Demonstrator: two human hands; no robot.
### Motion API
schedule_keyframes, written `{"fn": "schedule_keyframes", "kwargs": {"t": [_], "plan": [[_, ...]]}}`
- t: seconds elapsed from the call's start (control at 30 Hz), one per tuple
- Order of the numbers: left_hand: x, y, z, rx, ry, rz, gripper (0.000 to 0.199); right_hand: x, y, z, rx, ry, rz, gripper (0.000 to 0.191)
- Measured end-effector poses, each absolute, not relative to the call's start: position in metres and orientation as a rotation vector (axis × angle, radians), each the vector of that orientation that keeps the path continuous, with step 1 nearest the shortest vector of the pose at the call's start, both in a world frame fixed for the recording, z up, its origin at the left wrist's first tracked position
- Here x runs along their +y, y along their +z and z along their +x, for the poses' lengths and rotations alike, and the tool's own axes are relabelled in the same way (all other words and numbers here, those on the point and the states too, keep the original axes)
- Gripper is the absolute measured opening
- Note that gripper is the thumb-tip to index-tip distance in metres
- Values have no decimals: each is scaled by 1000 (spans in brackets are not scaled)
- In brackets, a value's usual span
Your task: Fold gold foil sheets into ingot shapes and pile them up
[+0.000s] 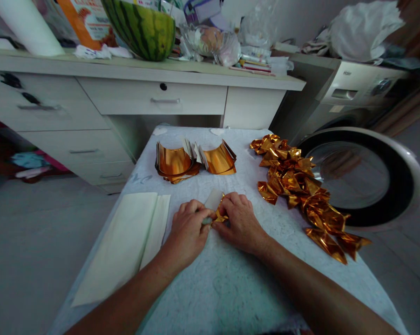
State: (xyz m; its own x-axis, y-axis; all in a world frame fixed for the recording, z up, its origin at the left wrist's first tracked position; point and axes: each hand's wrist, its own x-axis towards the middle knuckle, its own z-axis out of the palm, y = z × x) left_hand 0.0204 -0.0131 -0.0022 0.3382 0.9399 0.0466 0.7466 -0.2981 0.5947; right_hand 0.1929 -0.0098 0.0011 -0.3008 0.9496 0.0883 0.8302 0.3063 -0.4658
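Both my hands meet over the middle of the cloth-covered table (210,293). My left hand (191,223) is closed, its thumb and fingers pinching the near left side of a small piece of gold foil paper (221,215). My right hand (240,221) pinches the same piece from the right, fingers bent over it. A pale flap (213,199) sticks up between the hands; my fingers hide most of the fold. Just beyond lie two curved stacks of gold foil sheets, a left stack (175,160) and a right stack (218,159). Several folded gold foil pieces (295,179) are heaped at the right.
Folded white paper sheets (117,239) lie left of my left hand. Behind the table stands a white desk (192,100) bearing a cut watermelon (143,32) and bags. The open round door (417,186) of a washing machine (363,79) reaches close to the table's right edge.
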Motion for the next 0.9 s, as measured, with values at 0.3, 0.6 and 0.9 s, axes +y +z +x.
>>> {"fn": "schedule_keyframes", "kwargs": {"t": [0.3, 0.6, 0.9], "plan": [[-13, -3, 20, 1477, 538, 2125, 33, -4, -2, 199, -2181, 587, -1556, 14], [-13, 0, 21, 1484, 507, 2111, 34, -3, 10, 203, -2209, 719, -1540, 27], [-12, -3, 20, 1466, 517, 2134, 32, -1, 5, 207, -2234, 732, -1494, 39]]}}
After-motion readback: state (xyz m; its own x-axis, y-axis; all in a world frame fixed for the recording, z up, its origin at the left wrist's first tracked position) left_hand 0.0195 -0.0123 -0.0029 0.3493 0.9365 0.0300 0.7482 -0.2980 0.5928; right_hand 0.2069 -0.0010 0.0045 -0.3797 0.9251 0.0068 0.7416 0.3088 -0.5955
